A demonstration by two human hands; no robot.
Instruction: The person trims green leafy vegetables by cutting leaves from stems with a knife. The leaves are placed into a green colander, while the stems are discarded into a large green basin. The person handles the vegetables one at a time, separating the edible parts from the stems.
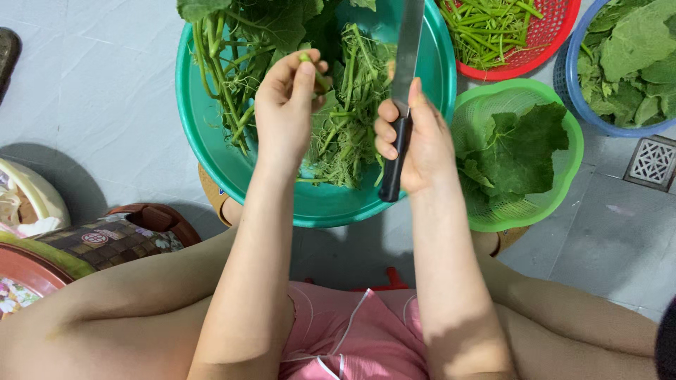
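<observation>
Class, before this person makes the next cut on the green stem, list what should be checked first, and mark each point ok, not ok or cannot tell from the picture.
1. Knife gripped firmly: ok, the right hand is wrapped around its black handle.
2. Stem held securely: ok, the left hand pinches it between thumb and fingers.
3. Blade pointed away from the body: ok, it points up over the teal basin.
4. Left fingers away from the blade's edge: cannot tell which way the edge faces.
5. Room for cut pieces: ok, the green basket holds only a few leaves.
</observation>
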